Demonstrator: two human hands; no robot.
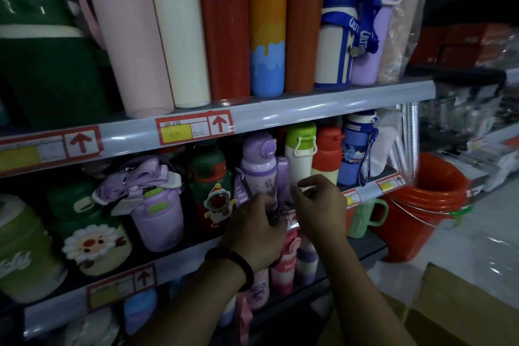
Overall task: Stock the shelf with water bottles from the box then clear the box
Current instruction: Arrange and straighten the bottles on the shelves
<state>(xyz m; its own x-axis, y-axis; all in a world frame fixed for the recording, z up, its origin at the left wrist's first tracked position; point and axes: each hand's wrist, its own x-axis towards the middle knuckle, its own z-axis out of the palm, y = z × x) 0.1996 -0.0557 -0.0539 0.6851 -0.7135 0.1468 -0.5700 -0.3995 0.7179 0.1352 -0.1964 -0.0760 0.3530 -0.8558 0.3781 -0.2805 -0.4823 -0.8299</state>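
Observation:
A purple and white water bottle (259, 168) with a purple strap stands on the middle shelf (179, 258), between a green and red bottle (212, 185) and a white bottle with a green lid (300, 154). My left hand (252, 230), with a black band on its wrist, grips the lower part of the purple bottle and its strap. My right hand (320, 202) is just right of it, fingers curled and pinching something thin and clear at the bottle's side. The bottle's base is hidden behind my hands. A cardboard box (460, 303) sits at the lower right.
The top shelf (309, 109) holds tall bottles in pink, white, red, orange and blue. More bottles fill the middle shelf's left side and the shelf below. Stacked red buckets (421, 213) stand on the floor to the right, beside a green mug (365, 216).

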